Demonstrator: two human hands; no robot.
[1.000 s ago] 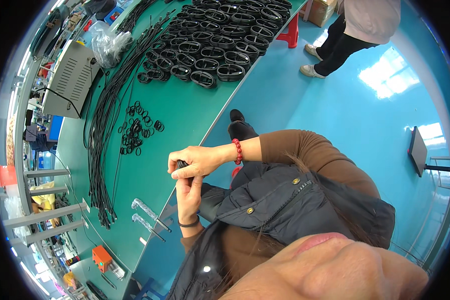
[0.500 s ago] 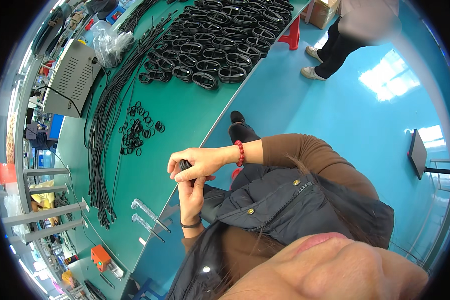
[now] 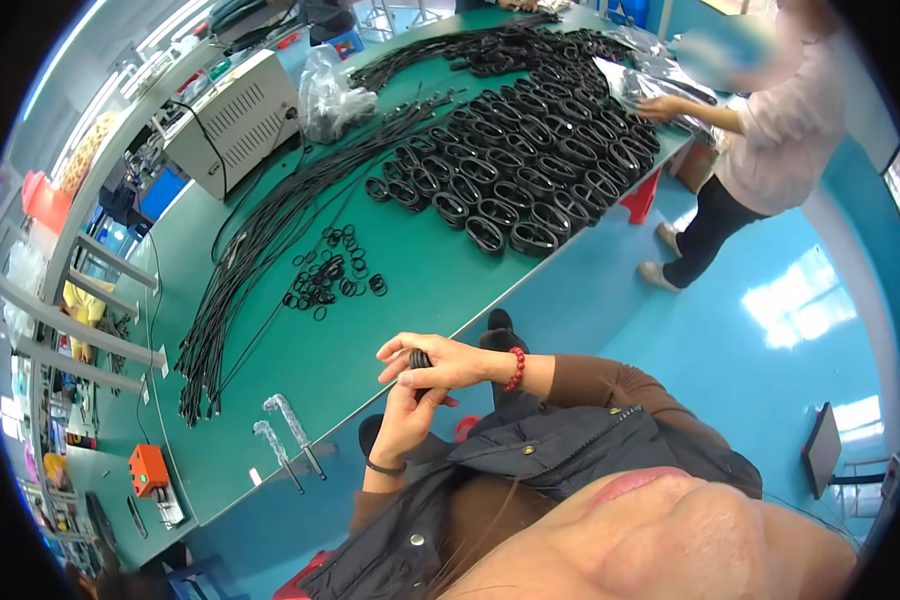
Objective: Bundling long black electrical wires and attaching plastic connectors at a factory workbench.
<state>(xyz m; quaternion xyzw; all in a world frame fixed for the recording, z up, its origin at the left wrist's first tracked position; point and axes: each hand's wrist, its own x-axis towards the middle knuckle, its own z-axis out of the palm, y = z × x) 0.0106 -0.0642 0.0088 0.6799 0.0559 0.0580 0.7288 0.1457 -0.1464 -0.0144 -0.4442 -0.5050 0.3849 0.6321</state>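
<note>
Just off the near edge of the green table, my two hands meet. My right hand point(image 3: 448, 362), with a red bead bracelet at its wrist, is closed around a small black ridged coil point(image 3: 420, 358). Only part of this coil shows between thumb and fingers. My left hand point(image 3: 402, 422), with a black band at its wrist, is pressed up under the right one. Its fingers are bent and partly hidden, so what they grip is unclear. Nearest on the table lies a loose pile of small black rings point(image 3: 325, 278). Beyond are many coiled black cables point(image 3: 490, 232).
Long straight black cables point(image 3: 260, 250) lie along the green table point(image 3: 370, 320). Two plastic-wrapped rods point(image 3: 288, 420) stick out at its edge. A grey vented box point(image 3: 232, 120) and a clear bag point(image 3: 332, 95) stand behind. A co-worker point(image 3: 770, 150) stands at the far right, handling clear bags.
My view has tilted up, bringing the co-worker's arms and the far table end into sight. My hands stay together in nearly the same grip on the black coil.
</note>
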